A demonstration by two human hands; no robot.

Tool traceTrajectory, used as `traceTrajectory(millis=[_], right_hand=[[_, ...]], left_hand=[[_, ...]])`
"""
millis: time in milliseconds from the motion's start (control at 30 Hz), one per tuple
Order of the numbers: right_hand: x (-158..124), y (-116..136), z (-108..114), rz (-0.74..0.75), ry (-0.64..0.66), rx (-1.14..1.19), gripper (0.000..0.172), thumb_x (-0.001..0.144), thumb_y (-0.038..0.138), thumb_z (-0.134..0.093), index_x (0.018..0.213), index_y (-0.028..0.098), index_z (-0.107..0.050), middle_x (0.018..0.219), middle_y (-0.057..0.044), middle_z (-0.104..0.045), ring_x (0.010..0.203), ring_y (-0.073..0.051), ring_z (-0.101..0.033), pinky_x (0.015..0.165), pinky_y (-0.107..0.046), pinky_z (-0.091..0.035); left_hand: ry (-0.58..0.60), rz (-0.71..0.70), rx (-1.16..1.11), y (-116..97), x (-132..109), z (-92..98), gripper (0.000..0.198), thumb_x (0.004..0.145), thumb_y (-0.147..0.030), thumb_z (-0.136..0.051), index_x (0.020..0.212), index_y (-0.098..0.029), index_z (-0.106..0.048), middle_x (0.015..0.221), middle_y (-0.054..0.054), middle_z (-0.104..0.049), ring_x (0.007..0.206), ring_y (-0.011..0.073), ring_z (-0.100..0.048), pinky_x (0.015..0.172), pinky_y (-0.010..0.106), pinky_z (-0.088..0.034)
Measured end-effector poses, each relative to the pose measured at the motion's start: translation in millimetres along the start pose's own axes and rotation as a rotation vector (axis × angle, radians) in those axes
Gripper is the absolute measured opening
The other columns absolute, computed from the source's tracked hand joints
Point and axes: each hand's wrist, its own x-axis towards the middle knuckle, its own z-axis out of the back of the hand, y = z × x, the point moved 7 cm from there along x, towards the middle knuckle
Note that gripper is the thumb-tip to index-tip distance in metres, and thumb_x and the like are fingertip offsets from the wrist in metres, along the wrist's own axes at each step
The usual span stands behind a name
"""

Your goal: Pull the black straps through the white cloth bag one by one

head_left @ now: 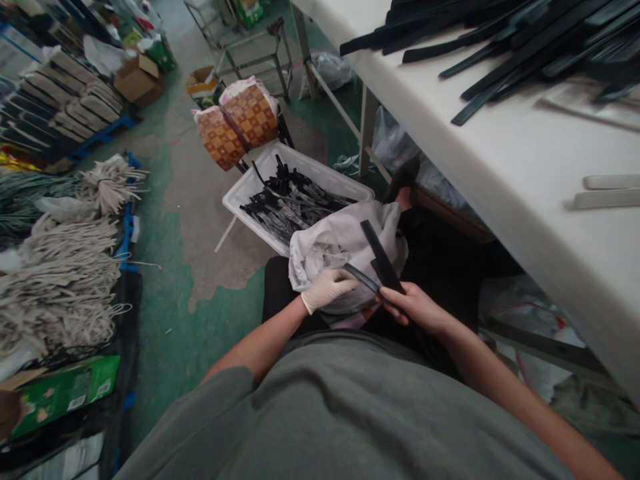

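- Strips [377, 247], black and flat, were in the right hand [414, 305], over the near right part of a pale bag [345, 227] at the person's lap.
- The right hand was bare and closed around them; one strip pointed far, another slanted left toward the other hand.
- The left hand [327, 289] wore a pale glove; its fingers were at the left end of the slanting strip, though whether they pinched it could not be told.
- Just beyond the bag, a white tub [320, 172] held a heap of black pieces [295, 207].
- A checked roll [237, 127] was just beyond the tub's far left end.
- On the right, a white table [500, 173] bore black lengths [515, 53] toward its far side.
- Well to the left lay bundled pale cords [75, 267].
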Motion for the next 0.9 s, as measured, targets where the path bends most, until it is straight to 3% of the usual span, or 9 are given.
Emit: traceTrajectory(millis=[100,167,267,367,433,500,633,767,900], right_hand=[[2.9,0.1,15.4,0.04,-0.027,0.269,0.043,0.077,0.057,-0.069,0.074,0.016,-0.056,0.043,0.01,-0.035,0.032,-0.002,-0.024,0.035,-0.019,-0.02],[3.9,1.9,21.0,0.062,-0.017,0.354,0.04,0.078,0.052,-0.071,0.072,0.016,-0.055,0.044,0.01,-0.035,0.032,-0.001,-0.022,0.034,-0.018,-0.019],[5.5,3.1,23.6,0.074,0.005,0.402,0.039,0.073,0.048,-0.077,0.073,0.015,-0.056,0.05,0.007,-0.043,0.034,0.0,-0.026,0.035,-0.018,-0.023],[6.9,2.3,26.7,0.081,-0.021,0.421,0.039,0.069,0.047,-0.08,0.077,0.016,-0.059,0.062,0.002,-0.058,0.038,-0.001,-0.033,0.037,-0.018,-0.028],[6.6,3.5,28.0,0.09,-0.039,0.406,0.037,0.068,0.046,-0.081,0.078,0.016,-0.061,0.071,-0.003,-0.066,0.04,-0.002,-0.036,0.039,-0.019,-0.031],[5.6,7.6,24.8,0.093,-0.025,0.367,0.036,0.071,0.046,-0.079,0.081,0.015,-0.065,0.069,-0.004,-0.068,0.041,-0.004,-0.038,0.04,-0.021,-0.034],[6.1,23.7,3.9,0.085,0.054,0.313,0.037,0.075,0.045,-0.076,0.088,0.012,-0.07,0.051,-0.001,-0.058,0.042,-0.008,-0.042,0.043,-0.023,-0.036],[15.9,46.8,-24.1,0.102,0.08,0.355,0.038,0.071,0.044,-0.079,0.089,0.013,-0.069,0.053,0.001,-0.057,0.042,-0.007,-0.043,0.041,-0.02,-0.036],[22.8,83.0,-40.4,0.261,0.01,0.402,0.037,0.065,0.043,-0.083,0.081,0.015,-0.065,0.062,0.001,-0.061,0.041,-0.004,-0.041,0.039,-0.018,-0.037]], left_hand=[[-0.273,-0.015,0.415,11.4,20.1,53.2,0.036,0.075,-0.043,-0.071,0.098,-0.015,-0.071,0.103,0.012,-0.07,0.102,0.0267,-0.061,0.094,0.035,-0.043],[-0.373,0.069,0.61,24.9,32.4,76.8,0.045,0.07,-0.044,-0.076,0.104,-0.015,-0.07,0.11,0.015,-0.067,0.11,0.0317,-0.057,0.099,0.039,-0.039],[-0.379,0.244,0.594,50.0,46.0,89.1,0.03,0.067,-0.037,-0.078,0.087,-0.015,-0.072,0.099,0.015,-0.069,0.108,0.0352,-0.058,0.097,0.043,-0.038],[-0.344,0.275,0.455,57.1,50.0,82.7,0.012,0.072,-0.026,-0.071,0.067,-0.016,-0.067,0.085,0.011,-0.069,0.101,0.0314,-0.061,0.094,0.041,-0.041],[-0.332,0.239,0.393,48.2,45.6,76.8,0.018,0.08,-0.03,-0.062,0.069,-0.016,-0.066,0.08,0.008,-0.069,0.092,0.0254,-0.063,0.087,0.036,-0.045],[-0.315,0.18,0.173,32.0,35.5,70.9,0.028,0.086,-0.039,-0.055,0.074,-0.016,-0.065,0.077,0.006,-0.068,0.079,0.0199,-0.064,0.077,0.031,-0.049],[-0.273,-0.007,-0.349,-21.0,5.0,63.8,0.035,0.079,-0.049,-0.065,0.084,-0.014,-0.065,0.064,0.001,-0.064,0.057,0.0123,-0.057,0.063,0.025,-0.048],[-0.226,-0.087,-0.354,-66.4,-22.2,55.9,0.034,0.073,-0.046,-0.073,0.085,-0.014,-0.067,0.062,0.0,-0.063,0.055,0.0111,-0.057,0.061,0.024,-0.047],[-0.167,-0.094,-0.367,-77.5,-35.1,47.0,0.036,0.066,-0.041,-0.08,0.084,-0.014,-0.064,0.069,0.0,-0.064,0.061,0.0116,-0.06,0.062,0.023,-0.046]])
